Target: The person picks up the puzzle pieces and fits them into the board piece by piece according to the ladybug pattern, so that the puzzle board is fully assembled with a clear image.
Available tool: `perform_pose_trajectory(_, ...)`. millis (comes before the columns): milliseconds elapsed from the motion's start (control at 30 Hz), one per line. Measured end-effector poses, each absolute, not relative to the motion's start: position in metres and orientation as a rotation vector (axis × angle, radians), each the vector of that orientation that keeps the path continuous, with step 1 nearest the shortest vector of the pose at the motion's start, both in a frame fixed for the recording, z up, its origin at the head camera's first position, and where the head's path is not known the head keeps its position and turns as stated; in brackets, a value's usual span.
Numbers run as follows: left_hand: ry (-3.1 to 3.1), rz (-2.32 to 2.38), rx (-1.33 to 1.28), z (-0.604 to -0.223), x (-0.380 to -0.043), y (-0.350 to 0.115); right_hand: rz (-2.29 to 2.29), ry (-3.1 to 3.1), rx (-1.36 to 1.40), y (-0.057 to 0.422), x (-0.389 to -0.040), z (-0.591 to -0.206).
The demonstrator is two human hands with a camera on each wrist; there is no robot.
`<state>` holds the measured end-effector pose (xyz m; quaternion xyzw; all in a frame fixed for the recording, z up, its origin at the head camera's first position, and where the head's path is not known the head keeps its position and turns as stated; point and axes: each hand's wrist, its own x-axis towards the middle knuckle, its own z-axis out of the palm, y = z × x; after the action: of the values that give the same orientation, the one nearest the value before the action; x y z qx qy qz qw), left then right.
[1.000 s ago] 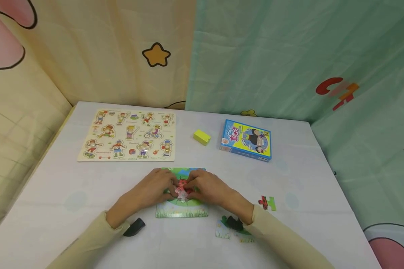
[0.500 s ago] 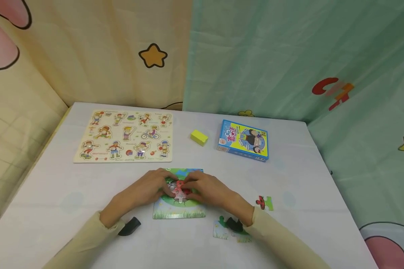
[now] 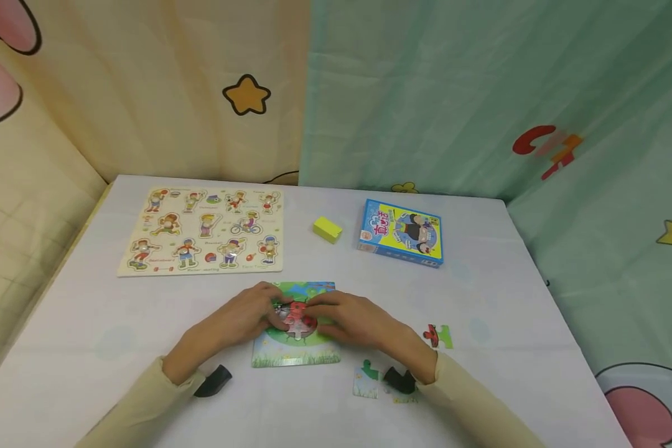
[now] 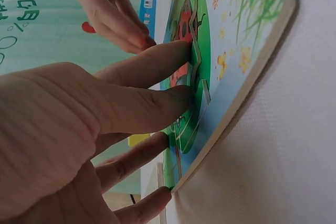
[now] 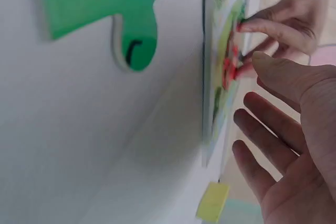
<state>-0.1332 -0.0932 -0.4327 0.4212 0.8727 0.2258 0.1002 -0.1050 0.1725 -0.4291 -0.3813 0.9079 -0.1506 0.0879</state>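
Observation:
A square puzzle board (image 3: 297,359) with a garden picture lies in front of the person. In its middle is a red ladybug puzzle piece (image 4: 183,26), slightly raised from the board in the left wrist view. The left hand (image 3: 241,318) pinches this piece between thumb and index finger, its other fingertips at the board's edge. Beside the board's right side, the right hand (image 3: 358,318) has its fingers spread and loosely bent. In the right wrist view it holds nothing, apart from the board.
Loose puzzle pieces lie on the right: a red and green piece (image 3: 439,336) and a grassy piece (image 3: 366,382) near the right sleeve. Behind stand a wooden figure puzzle (image 3: 201,230), a yellow block (image 3: 327,229) and a blue card box (image 3: 401,233).
The right hand has let go of the ladybug piece and drawn back a little to the right, its fingers spreading. The left hand stays on the piece.

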Motion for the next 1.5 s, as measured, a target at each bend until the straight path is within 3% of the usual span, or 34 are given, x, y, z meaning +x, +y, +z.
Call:
perform_pose_trajectory(633, 2.599, 0.717, 1.238, -0.438, -0.133, -0.098, -0.677, 2.879, -0.533, 0.302, -0.052, -0.414)
perform_pose_trajectory(967, 2.604, 0.717, 1.199, -0.438, -0.132, -0.097, -0.669, 2.866, -0.272, 0.358, -0.031, -0.424)
perform_pose_trajectory(1500, 2.594, 0.706, 1.21, -0.436, -0.133, -0.095, -0.801, 2.907, -0.303, 0.38, -0.021, -0.444)
